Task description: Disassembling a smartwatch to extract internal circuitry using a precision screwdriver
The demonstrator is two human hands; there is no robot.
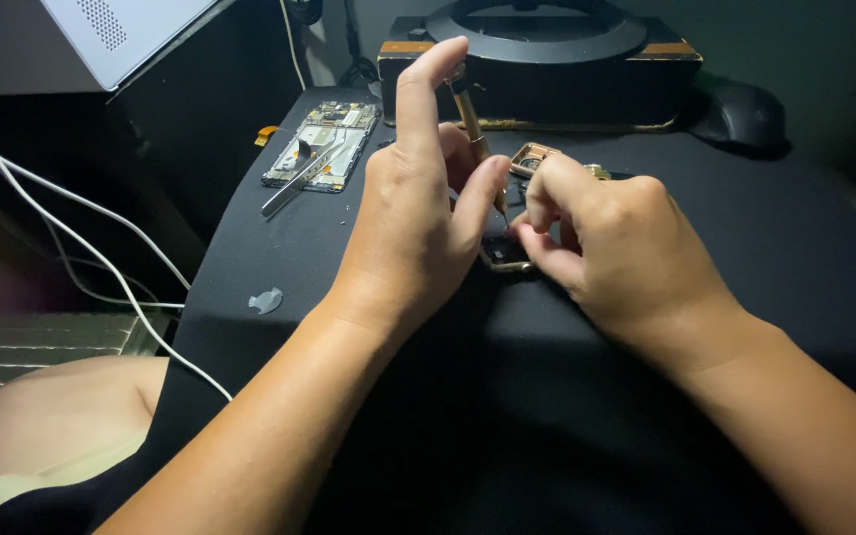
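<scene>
Both hands meet over a small phone part (504,252) on the black mat (369,327). Left hand (418,213) curls around a brass screwdriver (475,129), forefinger capping its top, tip down at the part. Right hand (611,243) pinches the part's edge, fingers bent close.

Dim scene, light from above on hands, dark edges — deep shadows, fairly sharp

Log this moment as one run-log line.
left hand: holds gold screwdriver, tip down | right hand: steadies small phone part | tweezers: on opened phone board | black mat
</scene>
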